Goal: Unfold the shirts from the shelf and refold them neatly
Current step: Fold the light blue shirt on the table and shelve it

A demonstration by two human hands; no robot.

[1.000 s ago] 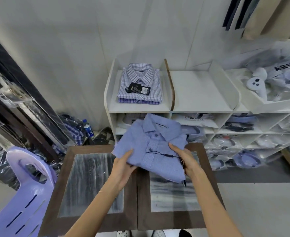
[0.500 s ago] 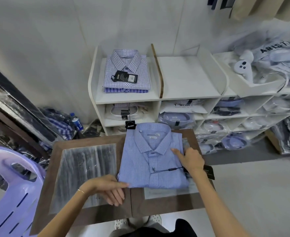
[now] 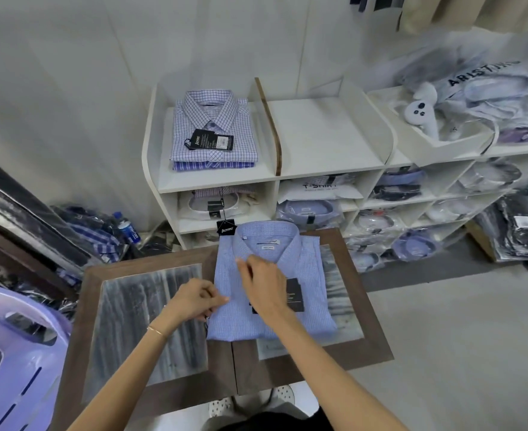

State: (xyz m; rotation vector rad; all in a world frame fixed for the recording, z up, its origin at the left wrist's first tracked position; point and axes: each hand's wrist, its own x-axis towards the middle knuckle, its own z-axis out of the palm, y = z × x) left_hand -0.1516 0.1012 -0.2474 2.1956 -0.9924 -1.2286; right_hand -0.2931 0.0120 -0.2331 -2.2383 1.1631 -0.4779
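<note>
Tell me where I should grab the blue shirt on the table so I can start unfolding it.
Probably the long side edges of the blue shirt. It lies flat and collar-up on the table, the sleeves apparently tucked underneath, so come in low from each side, slip fingers under the fold and lift. The left hand already sits at its left edge; the right hand rests on the front placket.

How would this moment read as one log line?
stage: shirt still folded | blue shirt: flat on table | left hand: pinching shirt's edge | right hand: on placket
</note>
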